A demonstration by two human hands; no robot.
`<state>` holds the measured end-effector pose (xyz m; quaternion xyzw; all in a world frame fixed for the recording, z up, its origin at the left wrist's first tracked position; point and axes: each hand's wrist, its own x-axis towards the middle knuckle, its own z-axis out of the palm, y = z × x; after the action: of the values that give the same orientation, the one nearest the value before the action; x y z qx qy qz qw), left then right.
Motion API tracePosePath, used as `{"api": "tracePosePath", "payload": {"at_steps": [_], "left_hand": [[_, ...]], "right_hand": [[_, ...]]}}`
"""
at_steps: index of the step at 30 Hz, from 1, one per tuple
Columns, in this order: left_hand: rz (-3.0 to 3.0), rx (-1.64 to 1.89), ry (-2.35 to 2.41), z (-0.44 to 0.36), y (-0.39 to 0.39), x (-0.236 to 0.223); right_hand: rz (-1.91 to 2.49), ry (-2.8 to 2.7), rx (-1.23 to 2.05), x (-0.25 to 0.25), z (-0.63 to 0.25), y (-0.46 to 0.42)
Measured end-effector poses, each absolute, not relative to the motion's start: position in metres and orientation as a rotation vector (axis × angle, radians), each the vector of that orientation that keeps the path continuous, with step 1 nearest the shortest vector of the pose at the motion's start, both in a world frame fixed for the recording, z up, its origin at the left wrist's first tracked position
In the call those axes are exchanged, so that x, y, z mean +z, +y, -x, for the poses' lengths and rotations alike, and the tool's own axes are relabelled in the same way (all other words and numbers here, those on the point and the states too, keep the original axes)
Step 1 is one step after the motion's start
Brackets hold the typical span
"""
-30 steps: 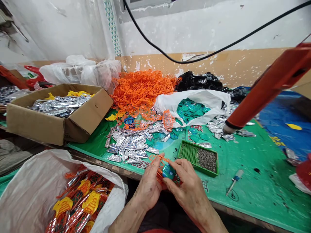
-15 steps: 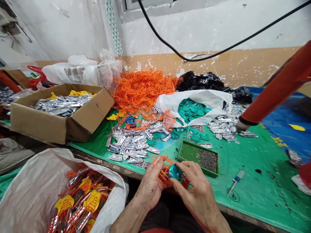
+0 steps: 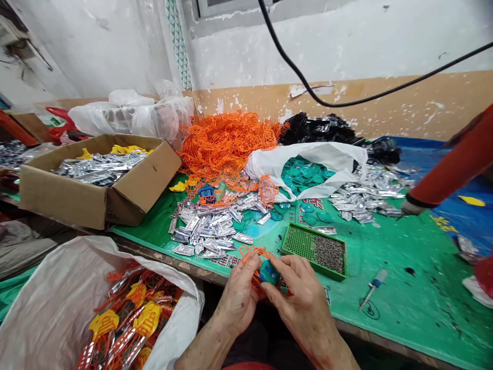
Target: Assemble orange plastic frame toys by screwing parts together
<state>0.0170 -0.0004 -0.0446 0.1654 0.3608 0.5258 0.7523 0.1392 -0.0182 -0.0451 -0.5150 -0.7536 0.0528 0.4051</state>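
One orange plastic lattice frame (image 3: pixel 256 280) sits clamped in my left hand (image 3: pixel 239 295). My right hand (image 3: pixel 299 290) pinches a rounded teal plastic piece (image 3: pixel 269 273).

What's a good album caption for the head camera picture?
A bare left hand and right hand hold an orange plastic lattice and shiny teal plastic piece at a green-covered table.

Left fingers (image 3: pixel 249 264) hold an orange lattice (image 3: pixel 256 280), right fingers (image 3: pixel 285 270) a teal piece (image 3: pixel 270 272).

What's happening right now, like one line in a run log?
left hand: holds orange frame | right hand: grips teal piece | nearby: green tray, screwdriver
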Motion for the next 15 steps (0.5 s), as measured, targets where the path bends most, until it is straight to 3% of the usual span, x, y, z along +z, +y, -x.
{"api": "tracePosePath", "payload": {"at_steps": [15], "left_hand": [[-0.396, 1.14, 0.709, -0.013, -0.001, -0.037]], "right_hand": [[1.333, -1.924, -0.058, -0.041, -0.133, -0.016]]}}
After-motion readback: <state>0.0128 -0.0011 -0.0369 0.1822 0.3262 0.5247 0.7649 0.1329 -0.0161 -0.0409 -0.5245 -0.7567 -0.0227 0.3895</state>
